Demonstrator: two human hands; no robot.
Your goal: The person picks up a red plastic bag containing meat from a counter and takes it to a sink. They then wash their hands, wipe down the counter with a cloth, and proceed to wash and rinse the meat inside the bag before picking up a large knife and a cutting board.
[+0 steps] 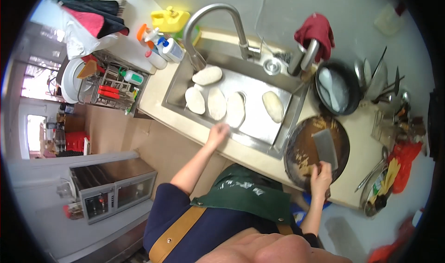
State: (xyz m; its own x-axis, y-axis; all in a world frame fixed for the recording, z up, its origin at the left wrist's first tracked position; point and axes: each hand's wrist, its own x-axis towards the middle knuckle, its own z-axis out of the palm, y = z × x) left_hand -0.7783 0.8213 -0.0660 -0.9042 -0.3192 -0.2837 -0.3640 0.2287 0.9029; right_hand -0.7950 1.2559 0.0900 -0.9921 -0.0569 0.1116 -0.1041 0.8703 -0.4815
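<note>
My right hand (321,176) grips the handle end of a cleaver (325,147), whose broad blade lies over a round dark wooden chopping board (298,137). Pale scraps (303,161) are scattered on the board. My left hand (219,132) hovers by the front rim of a stainless steel sink (259,137). Its fingers look curled but are blurred. Just beyond it lies a pale peeled root vegetable (235,110), in a group of several on the basin floor. Another, yellower piece (273,106) sits apart at the basin's right side.
A curved faucet (222,7) arches over the sink's back left. Behind the board stands a black pot (339,85) with a white spoon (328,85). Bottles (172,50) and a yellow jug (170,19) crowd the left corner. Utensils (386,85) line the right wall.
</note>
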